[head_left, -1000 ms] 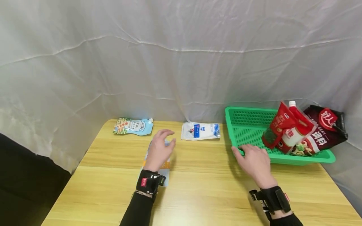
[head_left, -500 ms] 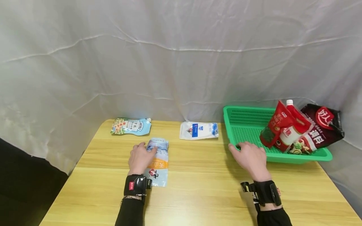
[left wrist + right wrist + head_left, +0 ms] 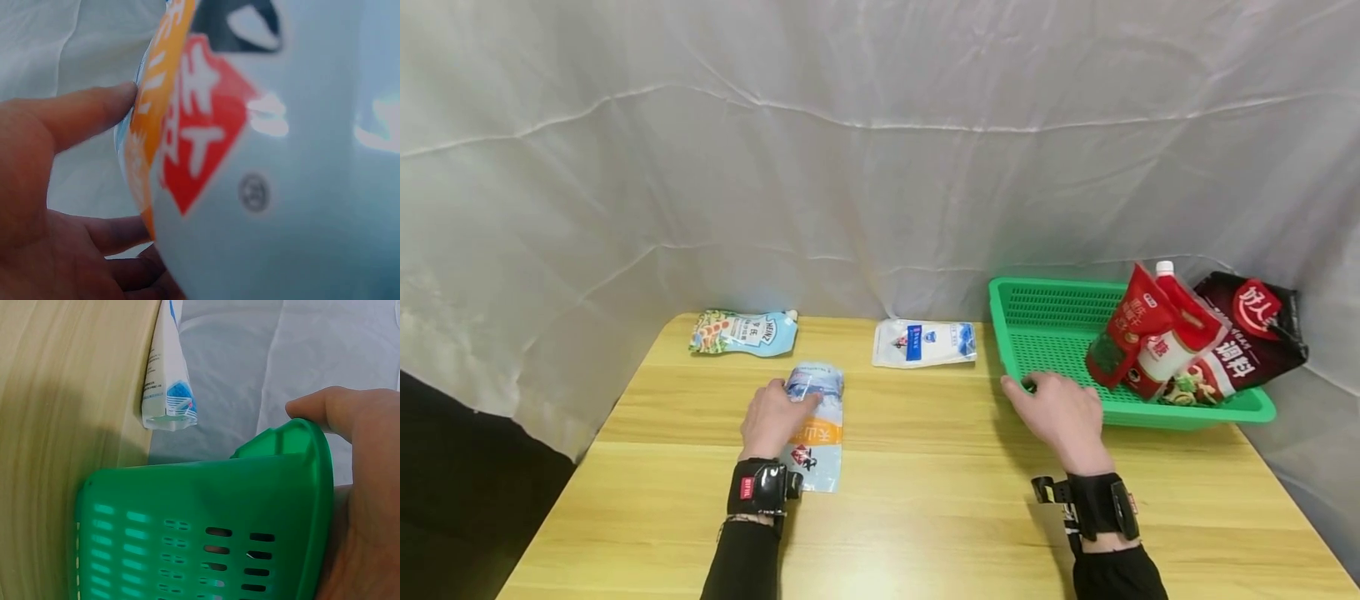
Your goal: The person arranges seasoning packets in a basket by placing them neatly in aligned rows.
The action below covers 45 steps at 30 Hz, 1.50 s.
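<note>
My left hand (image 3: 784,407) lies on the left edge of a pale blue pouch with an orange band (image 3: 822,432) that lies flat on the wooden table (image 3: 940,517). The left wrist view shows the pouch (image 3: 269,187) filling the frame, with a finger (image 3: 81,112) on its edge and other fingers under it. My right hand (image 3: 1051,402) holds the near left corner of a green basket (image 3: 1052,321). In the right wrist view a fingertip (image 3: 331,409) curls over the basket rim (image 3: 187,512).
A white pouch with a blue label (image 3: 925,343) lies left of the basket and shows in the right wrist view as the white pouch (image 3: 165,387). A Heinz pouch (image 3: 743,332) lies at the table's back left. Red pouches (image 3: 1142,342) and a dark bag (image 3: 1247,329) lean in the basket's right end.
My left hand dropped from above the pouch to its left edge and took hold of it. My right hand stayed on the basket corner.
</note>
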### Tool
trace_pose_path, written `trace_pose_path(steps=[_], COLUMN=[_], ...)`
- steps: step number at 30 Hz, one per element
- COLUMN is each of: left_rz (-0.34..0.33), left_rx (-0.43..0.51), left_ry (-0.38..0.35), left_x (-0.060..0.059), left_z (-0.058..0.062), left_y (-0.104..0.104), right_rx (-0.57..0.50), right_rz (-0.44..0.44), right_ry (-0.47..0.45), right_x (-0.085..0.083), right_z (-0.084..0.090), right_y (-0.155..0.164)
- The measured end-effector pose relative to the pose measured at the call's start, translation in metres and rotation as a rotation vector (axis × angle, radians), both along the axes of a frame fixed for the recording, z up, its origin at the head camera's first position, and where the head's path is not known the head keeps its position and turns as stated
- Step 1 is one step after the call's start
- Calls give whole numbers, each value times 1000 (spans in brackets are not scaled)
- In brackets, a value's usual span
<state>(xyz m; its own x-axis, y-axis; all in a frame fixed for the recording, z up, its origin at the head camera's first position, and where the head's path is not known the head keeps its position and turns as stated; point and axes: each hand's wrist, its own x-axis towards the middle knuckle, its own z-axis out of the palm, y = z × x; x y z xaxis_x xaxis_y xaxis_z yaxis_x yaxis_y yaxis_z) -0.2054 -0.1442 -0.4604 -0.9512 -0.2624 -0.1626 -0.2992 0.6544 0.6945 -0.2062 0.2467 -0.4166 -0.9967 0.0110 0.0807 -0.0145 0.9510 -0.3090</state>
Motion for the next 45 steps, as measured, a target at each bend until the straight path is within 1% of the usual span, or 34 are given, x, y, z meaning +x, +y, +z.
trace_pose_path(steps=[4, 11, 18, 26, 33, 40, 45], left_rz=[4, 22, 23, 40, 31, 9, -14], left_rx=[23, 62, 101, 139, 164, 193, 228], left_ry=[19, 81, 106, 154, 188, 229, 275], left_x=[-1, -5, -7, -8, -8, -5, 0], left_z=[-1, 0, -1, 1, 4, 16, 24], left_y=[0, 4, 4, 10, 19, 30, 41], right_rx=[-17, -48, -89, -197, -268, -360, -403], right_rz=[1, 14, 35, 46, 35, 71, 128], right_ry=[-6, -7, 16, 118, 245, 328, 347], right_x=[1, 2, 3, 5, 8, 10, 12], right_z=[2, 5, 10, 10, 15, 18, 16], right_y=[0, 1, 1, -1, -12, -28, -42])
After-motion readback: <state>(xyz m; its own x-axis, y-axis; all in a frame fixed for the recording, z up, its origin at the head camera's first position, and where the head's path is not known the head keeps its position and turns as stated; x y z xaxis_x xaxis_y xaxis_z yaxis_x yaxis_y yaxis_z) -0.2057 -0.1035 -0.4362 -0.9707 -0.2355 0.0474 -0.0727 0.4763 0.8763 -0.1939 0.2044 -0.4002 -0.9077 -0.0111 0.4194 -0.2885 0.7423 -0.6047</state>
